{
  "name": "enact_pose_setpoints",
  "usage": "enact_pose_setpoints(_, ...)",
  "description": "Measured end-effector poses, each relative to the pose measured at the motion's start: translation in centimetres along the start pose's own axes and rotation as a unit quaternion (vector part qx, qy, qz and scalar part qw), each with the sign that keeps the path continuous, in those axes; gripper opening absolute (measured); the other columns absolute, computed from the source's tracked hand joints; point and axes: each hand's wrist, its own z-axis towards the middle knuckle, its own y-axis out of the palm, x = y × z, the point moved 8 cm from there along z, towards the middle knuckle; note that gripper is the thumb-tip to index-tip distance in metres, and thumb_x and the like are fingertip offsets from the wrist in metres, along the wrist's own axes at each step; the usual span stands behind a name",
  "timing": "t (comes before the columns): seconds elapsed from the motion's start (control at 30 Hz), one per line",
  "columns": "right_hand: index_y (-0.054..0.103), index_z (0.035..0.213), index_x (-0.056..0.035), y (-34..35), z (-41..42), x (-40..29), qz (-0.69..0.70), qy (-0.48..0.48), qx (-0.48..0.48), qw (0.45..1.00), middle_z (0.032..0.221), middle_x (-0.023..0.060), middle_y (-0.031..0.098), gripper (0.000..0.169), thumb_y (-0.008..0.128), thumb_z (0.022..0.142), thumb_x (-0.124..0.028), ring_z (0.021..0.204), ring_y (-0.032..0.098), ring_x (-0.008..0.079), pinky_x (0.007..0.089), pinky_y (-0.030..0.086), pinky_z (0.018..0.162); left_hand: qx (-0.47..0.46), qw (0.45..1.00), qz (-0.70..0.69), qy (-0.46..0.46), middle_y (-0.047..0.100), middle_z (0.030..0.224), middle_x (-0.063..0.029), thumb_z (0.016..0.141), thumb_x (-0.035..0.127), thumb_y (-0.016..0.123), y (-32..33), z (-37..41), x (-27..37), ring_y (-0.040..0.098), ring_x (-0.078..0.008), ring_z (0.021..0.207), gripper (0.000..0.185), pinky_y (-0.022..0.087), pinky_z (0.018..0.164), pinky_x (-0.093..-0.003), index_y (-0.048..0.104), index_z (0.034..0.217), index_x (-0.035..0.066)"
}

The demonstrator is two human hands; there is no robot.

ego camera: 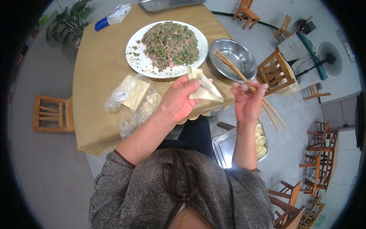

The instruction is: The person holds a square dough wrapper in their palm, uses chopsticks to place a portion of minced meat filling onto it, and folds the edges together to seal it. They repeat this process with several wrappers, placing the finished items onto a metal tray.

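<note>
My left hand pinches a thin, pale dough wrapper that is folded over, just in front of the plate. A pair of wooden chopsticks rests in my right hand, their upper ends over a metal bowl with some green bits inside. Minced meat mixed with chopped greens is heaped on a large white oval plate. Left of my left hand lies a stack of square wrappers in a clear plastic bag.
Below my right forearm, a metal tray holds several folded dumplings. A tissue pack and another metal tray sit at the far side of the covered table. Wooden chairs and a fan stand around.
</note>
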Motion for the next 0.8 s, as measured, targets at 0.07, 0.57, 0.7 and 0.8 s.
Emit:
enact_pose_setpoints(0.07, 0.044, 0.097, -0.0085, 2.1, -1.0, 1.4, -0.069, -0.019, -0.046, 0.996, 0.084, 0.0082, 0.057, 0.029, 0.047, 0.093, -0.037, 0.079, 0.062, 0.0234, 0.0313, 0.052, 0.07, 0.01, 0.999, -0.021, 0.028, 0.057, 0.11, -0.0161, 0.089, 0.001, 0.047, -0.1, 0.1, 0.4, 0.055, -0.0258, 0.107, 0.024, 0.046, 0.094, -0.0386, 0.049, 0.113, 0.001)
enact_pose_setpoints(0.57, 0.045, 0.1, -0.006, 7.1, -3.7, 4.0, -0.13, -0.108, -0.045, 0.984, 0.09, 0.0032, 0.051, 0.02, 0.058, 0.085, -0.006, 0.074, 0.049, 0.0074, 0.0205, 0.043, 0.064, 0.065, 0.983, 0.022, 0.169, 0.059, 0.099, -0.0056, 0.089, 0.006, 0.054, -0.4, -1.7, 2.3, 0.057, -0.0148, 0.094, 0.014, 0.047, 0.086, -0.0309, 0.055, 0.102, 0.002)
enact_pose_setpoints(0.7, 0.045, 0.101, -0.0057, 7.0, -3.8, 4.7, -0.105, -0.095, -0.039, 0.989, 0.09, 0.0023, 0.051, 0.021, 0.058, 0.085, -0.005, 0.078, 0.049, 0.0075, 0.0209, 0.043, 0.068, 0.071, 0.984, -0.014, 0.163, 0.059, 0.098, -0.0064, 0.088, 0.004, 0.054, -0.8, -1.7, 1.9, 0.057, -0.0143, 0.094, 0.014, 0.048, 0.085, -0.0296, 0.055, 0.101, 0.001)
enact_pose_setpoints(0.8, 0.046, 0.1, -0.0053, 7.2, -4.0, 4.8, -0.107, -0.079, -0.042, 0.99, 0.09, 0.0018, 0.05, 0.019, 0.058, 0.084, -0.003, 0.079, 0.048, 0.0074, 0.0207, 0.042, 0.069, 0.083, 0.983, -0.01, 0.167, 0.059, 0.097, -0.0061, 0.087, 0.004, 0.056, -0.6, -1.9, 1.9, 0.058, -0.0136, 0.089, 0.014, 0.048, 0.082, -0.0279, 0.055, 0.1, 0.0)
